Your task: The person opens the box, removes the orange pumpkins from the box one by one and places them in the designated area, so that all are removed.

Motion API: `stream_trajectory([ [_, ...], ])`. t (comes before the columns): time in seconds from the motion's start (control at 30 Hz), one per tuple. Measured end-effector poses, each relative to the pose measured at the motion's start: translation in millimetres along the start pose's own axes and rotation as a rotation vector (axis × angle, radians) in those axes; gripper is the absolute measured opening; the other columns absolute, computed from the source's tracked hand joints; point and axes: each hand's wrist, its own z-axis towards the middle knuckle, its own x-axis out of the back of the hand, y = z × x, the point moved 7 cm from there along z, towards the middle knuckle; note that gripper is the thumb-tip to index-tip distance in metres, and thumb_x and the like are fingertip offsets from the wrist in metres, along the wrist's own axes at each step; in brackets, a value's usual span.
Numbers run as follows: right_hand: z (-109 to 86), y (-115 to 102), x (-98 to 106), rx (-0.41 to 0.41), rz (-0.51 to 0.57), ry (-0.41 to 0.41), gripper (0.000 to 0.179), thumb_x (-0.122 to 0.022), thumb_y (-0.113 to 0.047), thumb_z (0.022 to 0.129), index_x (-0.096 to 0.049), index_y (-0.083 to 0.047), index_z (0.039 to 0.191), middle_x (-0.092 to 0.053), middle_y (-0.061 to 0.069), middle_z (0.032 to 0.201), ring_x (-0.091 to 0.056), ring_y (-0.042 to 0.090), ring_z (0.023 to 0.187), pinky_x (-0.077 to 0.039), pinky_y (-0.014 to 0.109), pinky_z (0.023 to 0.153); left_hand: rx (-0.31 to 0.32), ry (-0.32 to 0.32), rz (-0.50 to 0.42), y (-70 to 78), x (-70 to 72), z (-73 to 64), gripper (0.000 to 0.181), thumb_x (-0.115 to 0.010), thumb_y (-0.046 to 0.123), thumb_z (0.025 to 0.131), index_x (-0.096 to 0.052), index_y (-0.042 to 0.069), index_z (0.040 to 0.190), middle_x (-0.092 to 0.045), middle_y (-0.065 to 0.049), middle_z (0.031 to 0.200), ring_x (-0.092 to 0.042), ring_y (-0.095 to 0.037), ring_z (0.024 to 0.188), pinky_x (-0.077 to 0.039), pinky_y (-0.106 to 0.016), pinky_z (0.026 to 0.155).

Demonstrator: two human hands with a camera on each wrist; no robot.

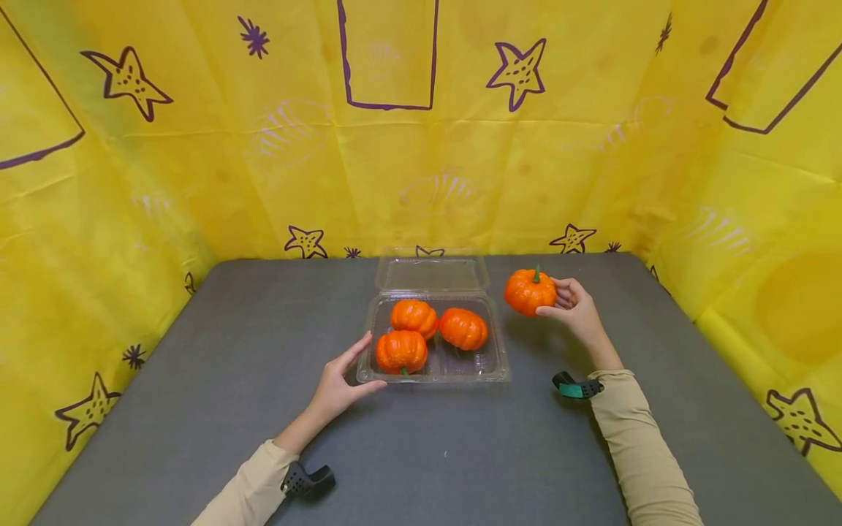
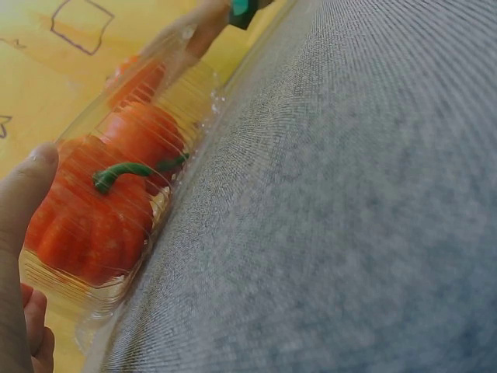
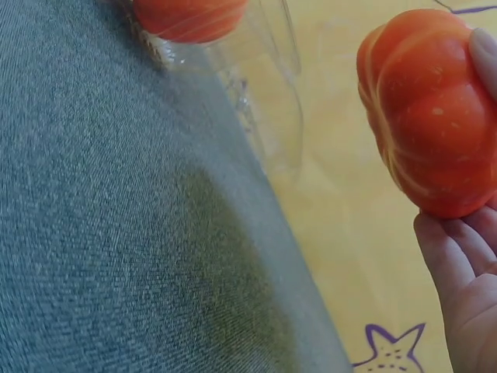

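1. Head view: the right hand [image 1: 574, 313] grips an orange pumpkin [image 1: 528, 294] between thumb and fingers, above the table [image 1: 460, 460], right of the clear container [image 1: 434, 379].
2. Left hand [image 1: 338, 383], fingers spread, touches the container's near-left corner.
3. Three other pumpkins [image 1: 401, 352] lie inside; its lid [image 1: 432, 275] is open.

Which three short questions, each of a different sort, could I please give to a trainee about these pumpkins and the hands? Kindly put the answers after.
1. Count: how many orange pumpkins lie inside the clear plastic clamshell container?
2. True or false: the lid is open, on the far side of the container.
3. Choose one: which hand holds another pumpkin outside the container? A, the left; B, the right; C, both.

Key:
1. Three.
2. True.
3. B: the right hand holds it, to the right of the container.
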Motion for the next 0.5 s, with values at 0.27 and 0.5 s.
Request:
stream_trajectory([
  [0.27,-0.4,10.2,4.7,-0.024,-0.013,0.017,0.042,-0.071,0.005,0.072,-0.042,0.009,0.103,-0.055,-0.008,0.105,-0.055,0.001,0.091,-0.044,0.016,0.078,0.007,0.002,0.004,-1.1,0.1,-0.3,0.072,-0.078,-0.008,0.058,-0.044,-0.017,0.121,-0.044,-0.032,0.122,-0.043,-0.043,0.110,-0.032,-0.019,0.093],
  [0.5,-2.9,26.5,9.8,-0.035,0.005,0.024,0.043,-0.071,0.005,0.072,-0.042,0.008,0.103,-0.055,-0.010,0.105,-0.055,0.001,0.093,-0.044,0.016,0.078,-0.001,0.006,0.005,-0.4,0.6,0.8,0.072,-0.079,-0.008,0.058,-0.044,-0.018,0.120,-0.044,-0.032,0.122,-0.044,-0.043,0.109,-0.032,-0.020,0.093],
])
